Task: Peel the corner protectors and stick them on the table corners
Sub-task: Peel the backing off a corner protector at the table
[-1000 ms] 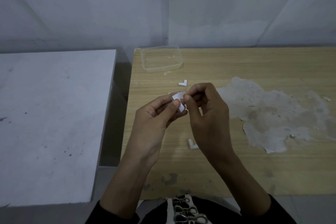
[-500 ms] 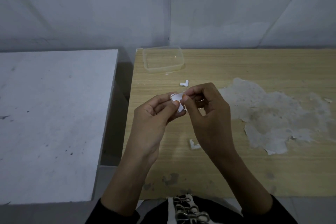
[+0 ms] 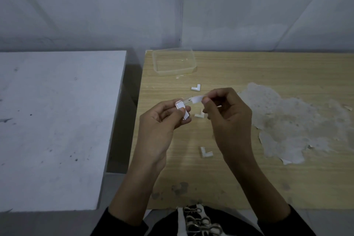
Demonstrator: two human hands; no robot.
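Corner protector (image 3: 181, 110): held above the wooden table (image 3: 249, 178), your left hand (image 3: 161, 122) pinching it between curled thumb and fingers. Its white backing strip (image 3: 196, 99) stretches rightward, far end nipped by your right hand (image 3: 228, 118), thumb against forefinger, other fingers loosely curled. On the wood: far protector (image 3: 195, 87), middle protector (image 3: 199, 114), near protector (image 3: 206, 153). Clear container (image 3: 172, 72) by the far left corner.

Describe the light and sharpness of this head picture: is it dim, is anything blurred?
Head view: dim, flat, bluish light, no strong glare; a dark shadow fills the gap between the white table and the light wooden table. The small white L-shaped corner protector in the left hand and the white backing strip pinched by the right hand look soft.
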